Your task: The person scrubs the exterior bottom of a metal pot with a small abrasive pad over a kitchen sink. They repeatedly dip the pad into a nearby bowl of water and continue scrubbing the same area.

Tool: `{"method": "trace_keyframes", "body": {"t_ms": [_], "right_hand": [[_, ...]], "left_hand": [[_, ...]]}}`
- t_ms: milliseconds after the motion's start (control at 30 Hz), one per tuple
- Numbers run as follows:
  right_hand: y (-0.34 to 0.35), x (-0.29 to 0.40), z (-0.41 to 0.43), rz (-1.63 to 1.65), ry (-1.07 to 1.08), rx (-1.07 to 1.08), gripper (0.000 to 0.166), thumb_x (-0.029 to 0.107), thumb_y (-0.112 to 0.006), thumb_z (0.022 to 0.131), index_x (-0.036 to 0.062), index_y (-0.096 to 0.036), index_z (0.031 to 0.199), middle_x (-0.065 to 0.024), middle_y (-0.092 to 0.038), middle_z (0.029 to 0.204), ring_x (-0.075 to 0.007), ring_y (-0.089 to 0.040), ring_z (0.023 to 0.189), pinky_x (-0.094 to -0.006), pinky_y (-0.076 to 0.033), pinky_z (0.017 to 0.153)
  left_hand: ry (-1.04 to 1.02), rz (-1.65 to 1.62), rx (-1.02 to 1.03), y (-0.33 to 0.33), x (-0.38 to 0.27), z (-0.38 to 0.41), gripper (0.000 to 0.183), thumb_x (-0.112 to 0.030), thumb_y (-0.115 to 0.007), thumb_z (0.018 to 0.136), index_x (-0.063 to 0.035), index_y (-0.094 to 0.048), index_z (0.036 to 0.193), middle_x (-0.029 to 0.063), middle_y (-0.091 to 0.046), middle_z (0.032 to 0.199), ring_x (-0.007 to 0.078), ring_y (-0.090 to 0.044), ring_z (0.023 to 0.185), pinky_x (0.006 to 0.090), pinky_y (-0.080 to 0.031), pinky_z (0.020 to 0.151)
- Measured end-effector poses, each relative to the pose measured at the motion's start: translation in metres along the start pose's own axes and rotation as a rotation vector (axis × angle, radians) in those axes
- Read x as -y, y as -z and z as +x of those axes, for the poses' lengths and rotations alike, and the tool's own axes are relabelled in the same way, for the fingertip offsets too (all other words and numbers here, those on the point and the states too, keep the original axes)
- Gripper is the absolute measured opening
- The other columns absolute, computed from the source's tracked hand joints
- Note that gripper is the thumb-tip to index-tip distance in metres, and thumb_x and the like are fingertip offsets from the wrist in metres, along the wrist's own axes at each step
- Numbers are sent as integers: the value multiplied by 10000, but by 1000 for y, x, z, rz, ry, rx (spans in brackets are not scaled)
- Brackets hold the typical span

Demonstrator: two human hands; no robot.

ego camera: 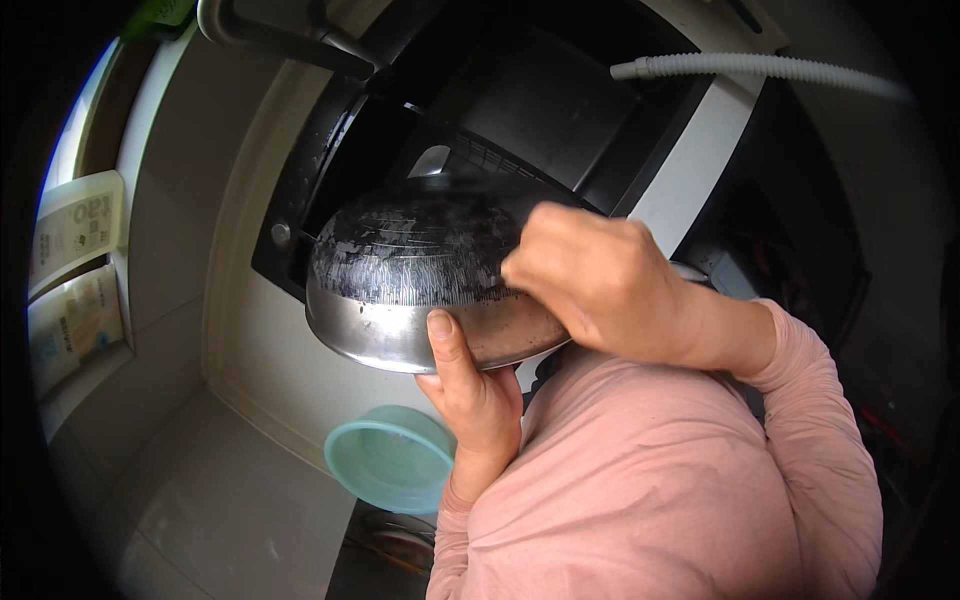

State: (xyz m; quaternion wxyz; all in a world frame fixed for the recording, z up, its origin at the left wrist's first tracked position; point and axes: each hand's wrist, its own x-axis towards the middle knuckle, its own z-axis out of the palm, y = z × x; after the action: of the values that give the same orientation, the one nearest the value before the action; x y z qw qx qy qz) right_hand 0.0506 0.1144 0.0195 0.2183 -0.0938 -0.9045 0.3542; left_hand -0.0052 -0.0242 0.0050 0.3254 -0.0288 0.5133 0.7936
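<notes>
A round stainless-steel pan [375, 326] is tilted over the front of a dark sink [540, 97], its blackened, scratched outer side facing up. My left hand [472, 390] grips its rim from below, the thumb lying on the bare metal side. My right hand [592, 277] is curled into a fist against the blackened surface at the pan's right side. It is slightly blurred, and whether something small is held in its fingers is hidden.
A turquoise plastic basin [390, 457] stands on the counter's near left. A faucet [285, 45] is at the upper left, a white corrugated hose [705, 64] at the upper right. Packages bearing writing [79, 225] stand on the window ledge at the left.
</notes>
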Motion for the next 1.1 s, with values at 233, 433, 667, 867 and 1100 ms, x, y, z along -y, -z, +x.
{"method": "trace_keyframes", "body": {"t_ms": [233,433,667,867,1100], "right_hand": [[-4,-15,8,-2,34,-58,109,-30,-659,685,-3,-588,763,-92,-509,663,-210,-544,531,-281,-433,422],[-5,-14,7,12,55,-75,122,-38,-665,684,-11,-589,776,-91,-515,672,-203,-543,523,-277,-431,418],[-6,-1,-8,123,15,-75,152,-60,-668,686,-19,-587,808,-108,-523,675,-212,-544,523,-272,-432,423],[-4,6,-13,108,3,-49,149,-59,-659,700,-29,-588,827,-109,-520,679,-215,-554,538,-266,-438,432],[-4,-3,-16,170,-38,-67,139,-61,-656,711,-21,-593,829,-110,-523,698,-209,-552,555,-267,-437,451]], "left_hand": [[8,1,-18,-1,0,0,368,-286,-458,935,-40,-425,1206,102,-515,1131,190,-522,1029,346,-441,881],[7,-3,-21,-4,-1,1,330,-283,-452,938,-45,-446,1166,87,-530,1093,174,-532,995,330,-452,854],[-8,-14,-19,-3,0,0,325,-285,-464,933,-36,-453,1142,78,-532,1077,164,-534,977,321,-456,842],[-3,-17,-12,1,1,1,334,-285,-470,931,-33,-453,1149,82,-533,1080,170,-535,981,321,-452,845],[-17,-20,-39,-5,1,1,352,-293,-485,923,-29,-456,1154,89,-534,1086,182,-536,991,333,-447,856]]}}
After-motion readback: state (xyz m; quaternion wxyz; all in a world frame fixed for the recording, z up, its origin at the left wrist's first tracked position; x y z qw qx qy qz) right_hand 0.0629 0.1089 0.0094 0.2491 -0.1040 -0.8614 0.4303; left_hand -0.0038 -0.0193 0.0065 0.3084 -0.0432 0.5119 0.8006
